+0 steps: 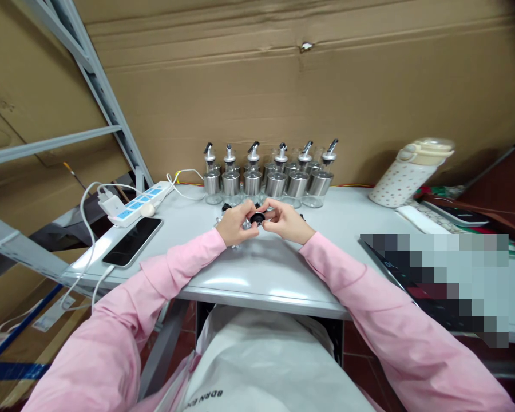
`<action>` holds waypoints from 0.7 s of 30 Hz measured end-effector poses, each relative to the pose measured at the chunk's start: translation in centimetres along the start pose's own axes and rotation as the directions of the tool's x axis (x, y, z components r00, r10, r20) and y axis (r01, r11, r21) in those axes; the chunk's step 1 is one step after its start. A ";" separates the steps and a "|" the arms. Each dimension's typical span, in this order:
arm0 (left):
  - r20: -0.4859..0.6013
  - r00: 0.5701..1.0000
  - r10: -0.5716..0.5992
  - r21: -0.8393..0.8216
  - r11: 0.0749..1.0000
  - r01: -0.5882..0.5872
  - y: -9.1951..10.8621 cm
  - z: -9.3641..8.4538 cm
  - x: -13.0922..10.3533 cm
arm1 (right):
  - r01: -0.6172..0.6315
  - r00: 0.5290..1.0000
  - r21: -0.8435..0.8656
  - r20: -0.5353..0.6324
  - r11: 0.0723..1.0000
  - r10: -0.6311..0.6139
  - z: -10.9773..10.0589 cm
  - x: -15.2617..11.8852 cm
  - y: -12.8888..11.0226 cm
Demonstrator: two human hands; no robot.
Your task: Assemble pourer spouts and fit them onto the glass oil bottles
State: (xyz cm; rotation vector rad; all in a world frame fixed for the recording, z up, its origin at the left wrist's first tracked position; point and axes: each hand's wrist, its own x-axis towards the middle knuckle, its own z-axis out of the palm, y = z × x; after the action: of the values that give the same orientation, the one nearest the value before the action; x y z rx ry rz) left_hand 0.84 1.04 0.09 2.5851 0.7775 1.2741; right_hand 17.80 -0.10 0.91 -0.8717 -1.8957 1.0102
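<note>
Between my two hands, over the middle of the table (257,269), is a bottle pourer top (257,218), its round black face toward me with a thin silvery rim. My left hand (235,224) pinches it from the left, thumb and fingertips closed at its edge. From the other side my right hand (289,221) grips it with thumb and fingers. Other small black and silvery parts (226,207) lie on the tabletop around and behind my hands, mostly hidden by them. Just beyond stands a row of steel-sleeved glass bottles (253,183), the front ones topped with pourers.
At the left are a white power strip (139,203) with cables and a phone (133,242). To the right stand a dotted tumbler (405,174) and a dark flat object (390,269), partly pixelated. A cardboard wall (249,86) closes off the back; a metal frame (103,91) rises at left.
</note>
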 end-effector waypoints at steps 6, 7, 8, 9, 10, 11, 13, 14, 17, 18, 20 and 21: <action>-0.028 0.999 0.016 0.012 1.000 -0.015 -0.6 0.2 -0.1 | -0.054 0.999 0.112 -0.002 0.992 0.055 0.1 0.0 -0.5; -0.041 0.999 0.016 -0.002 1.000 -0.016 -0.7 0.2 -0.1 | -0.064 0.998 0.146 0.009 0.987 0.064 0.1 0.1 -0.5; -0.053 0.998 0.027 -0.017 0.999 -0.027 -0.9 0.3 -0.2 | -0.064 0.998 0.174 0.022 0.983 0.061 0.1 0.1 -0.4; -0.066 0.997 0.048 -0.028 0.998 -0.050 -1.0 0.3 -0.2 | -0.045 0.999 0.191 0.026 0.981 0.041 0.0 0.2 -0.3; -0.081 0.994 0.076 -0.034 0.996 -0.079 -1.1 0.3 -0.2 | -0.013 1.000 0.190 0.013 0.982 0.010 -0.1 0.3 -0.2; -0.098 0.990 0.105 -0.033 0.994 -0.108 -1.1 0.2 -0.2 | 0.027 1.000 0.172 -0.016 0.985 -0.025 -0.2 0.4 -0.1; -0.139 0.980 0.144 -0.018 0.989 -0.148 -1.1 0.1 -0.1 | 0.097 0.992 0.104 -0.094 0.990 -0.087 -0.4 0.5 0.1; -0.157 0.975 0.154 -0.009 0.988 -0.157 -1.0 0.1 -0.1 | 0.118 0.986 0.074 -0.127 0.990 -0.108 -0.4 0.5 0.1; -0.187 0.968 0.167 0.013 0.986 -0.167 -0.8 0.0 0.1 | 0.132 0.980 0.043 -0.158 0.990 -0.124 -0.5 0.5 0.2; -0.185 0.968 0.170 0.014 0.985 -0.170 -0.7 0.0 0.1 | 0.129 0.980 0.046 -0.156 0.991 -0.120 -0.5 0.5 0.3; -0.165 0.970 0.176 0.012 0.984 -0.177 -0.6 0.0 0.1 | 0.126 0.981 0.054 -0.155 0.991 -0.116 -0.5 0.4 0.2; -0.154 0.972 0.179 0.012 0.984 -0.180 -0.6 0.1 0.1 | 0.126 0.981 0.057 -0.156 0.990 -0.116 -0.4 0.4 0.2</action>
State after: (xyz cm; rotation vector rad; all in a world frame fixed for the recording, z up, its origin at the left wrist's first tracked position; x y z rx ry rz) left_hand 0.68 1.61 -0.14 2.6302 0.5755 1.5406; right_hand 18.03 0.51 1.02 -0.7631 -1.7540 0.9026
